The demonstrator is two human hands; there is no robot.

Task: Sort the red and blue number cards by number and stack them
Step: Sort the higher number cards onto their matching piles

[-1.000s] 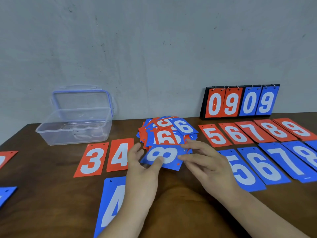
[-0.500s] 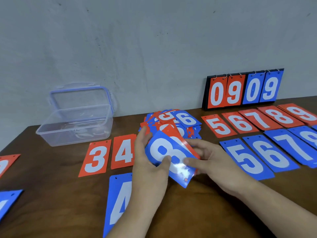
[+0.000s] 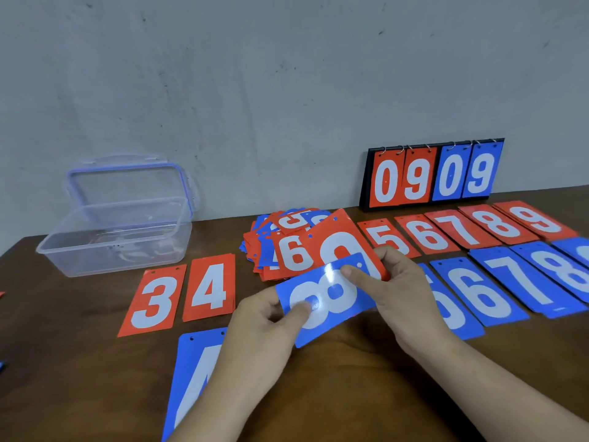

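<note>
— Where's our blue 8 card (image 3: 325, 298)?
— Held up, long axis left to right. Our left hand (image 3: 261, 317) pinches its left end. Our right hand (image 3: 401, 288) curls round the red card (image 3: 341, 247) behind, thumb on the 8's right end.
— And its pile?
— The laid-out blue 8 (image 3: 561, 269) lies rightwards, so our right hand is nearer.

Both bare forearms reach in from the near edge, the left near the centre and the right from the near right corner. The left hand (image 3: 267, 320) pinches the near-left end of the blue 8 card (image 3: 363, 298), thumb on its face. The right hand (image 3: 408, 298) grips the red 0 card (image 3: 338, 234), thumb curled on its right edge, index finger lying on the blue card's far-right corner.
</note>
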